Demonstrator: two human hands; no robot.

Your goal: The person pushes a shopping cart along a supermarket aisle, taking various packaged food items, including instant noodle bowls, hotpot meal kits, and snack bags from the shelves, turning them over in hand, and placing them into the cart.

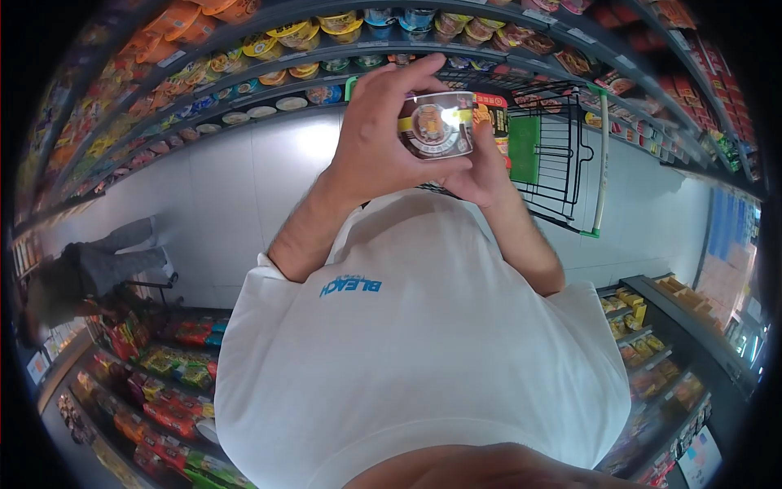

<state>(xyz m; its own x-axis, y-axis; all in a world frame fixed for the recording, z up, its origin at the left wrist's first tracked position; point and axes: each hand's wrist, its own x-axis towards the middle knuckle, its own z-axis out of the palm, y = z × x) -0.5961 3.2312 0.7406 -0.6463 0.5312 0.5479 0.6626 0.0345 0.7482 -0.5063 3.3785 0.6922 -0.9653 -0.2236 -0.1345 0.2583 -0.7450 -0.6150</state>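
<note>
Up in front of my chest, a small dark box (436, 130) with a round food picture on its face is held between both hands. My left hand (366, 122) is curled around its left side, thumb under the lower edge and fingers over the top. On the lower right, my right hand (479, 167) grips the box, with the thumb raised by its right edge. Just behind that thumb shows a red and black package (497, 110); whether the right hand also holds it or it lies in the cart, I cannot tell.
Beyond my hands stands a black wire shopping cart (562, 155) with a green panel (525, 149). Shelves of cup noodles (338, 26) curve across the far side. Packaged goods fill shelves (175, 371) behind me. Another person (98, 265) is in the aisle at left.
</note>
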